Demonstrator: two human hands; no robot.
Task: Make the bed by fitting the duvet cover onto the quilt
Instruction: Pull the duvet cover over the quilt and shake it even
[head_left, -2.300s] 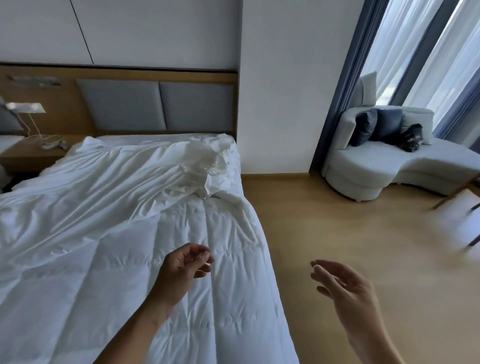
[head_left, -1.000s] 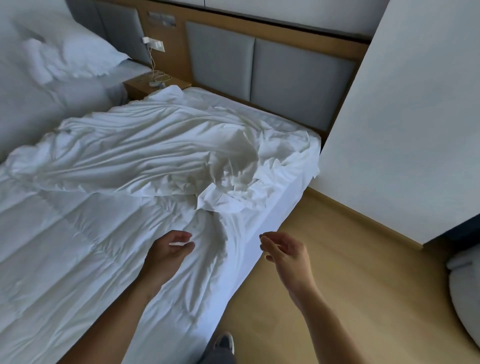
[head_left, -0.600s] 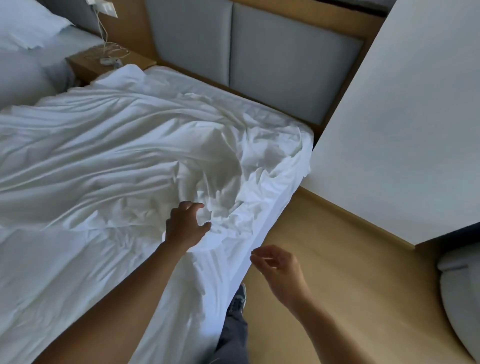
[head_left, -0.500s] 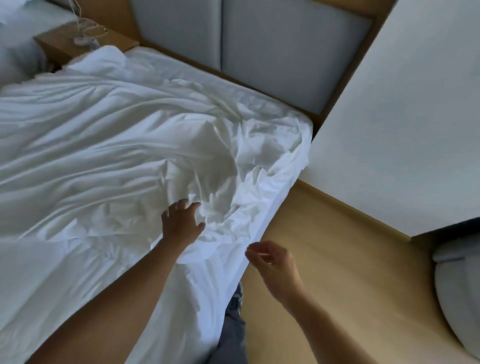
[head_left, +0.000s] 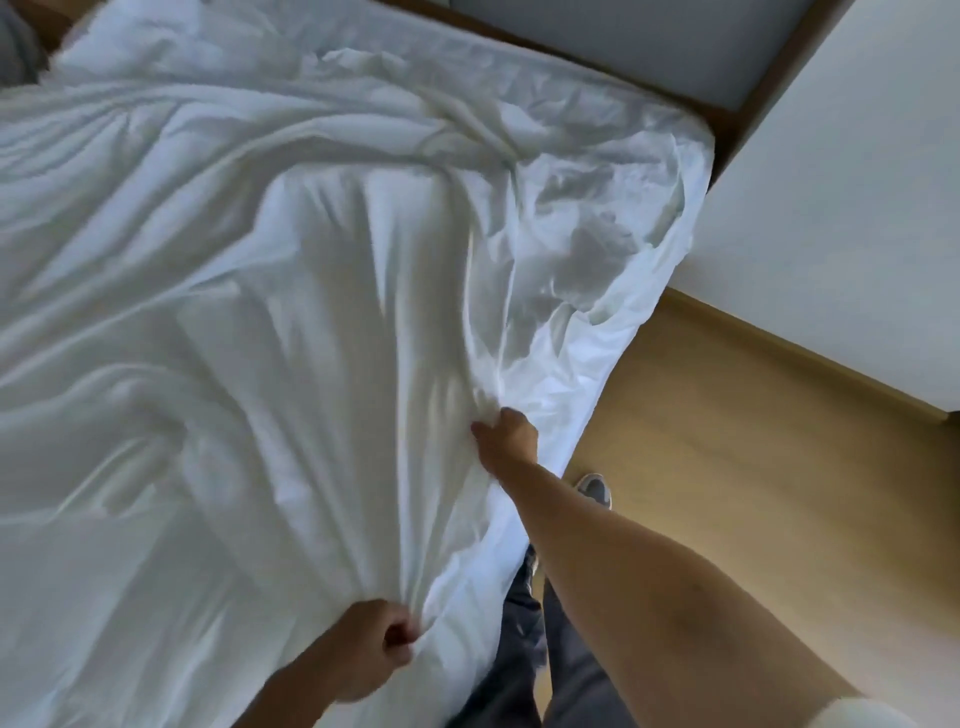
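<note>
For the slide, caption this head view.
Both hands, left hand and right hand, grip the white duvet cover at the bedside.

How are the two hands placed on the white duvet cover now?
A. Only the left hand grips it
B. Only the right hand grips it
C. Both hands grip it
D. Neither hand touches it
C: the left hand and the right hand each hold bunched folds of the duvet cover near the bed's edge.

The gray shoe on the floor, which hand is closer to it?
Right. The right hand grips the duvet cover at the bed's edge, just above the gray shoe; the left hand grips it lower and further left.
</note>
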